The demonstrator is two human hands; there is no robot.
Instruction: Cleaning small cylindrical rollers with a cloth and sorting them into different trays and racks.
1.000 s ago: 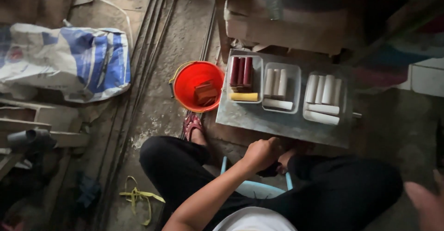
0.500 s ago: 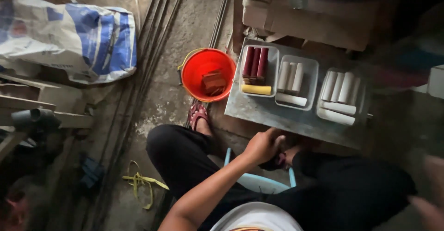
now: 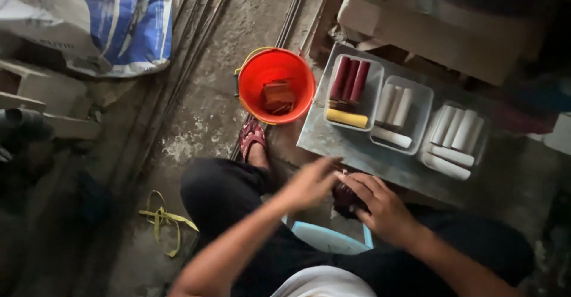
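Observation:
My left hand (image 3: 309, 184) reaches over my knee with its fingers stretched out, their tips at the near edge of a grey metal sheet (image 3: 333, 145). My right hand (image 3: 380, 205) curls around a dark red roll (image 3: 345, 197) just below that edge, close against the left hand. On the sheet stand three white trays. The left tray (image 3: 373, 74) holds dark red rolls (image 3: 351, 80) and one yellow roll (image 3: 347, 118). The middle tray (image 3: 423, 92) and the right tray (image 3: 429, 132) hold white rolls (image 3: 455, 127).
An orange bucket (image 3: 256, 77) with a brown block inside stands left of the sheet, by my sandalled foot (image 3: 251, 137). I sit on a light blue stool (image 3: 327, 237). Metal rods (image 3: 196, 53) run along the concrete floor. A white and blue sack (image 3: 107, 23) lies at top left, cardboard boxes (image 3: 428, 17) at top right.
My right hand has come in from the lower right and closed on the dark red roll beside my left hand. The left hand's fingers have stretched out. The view has shifted closer.

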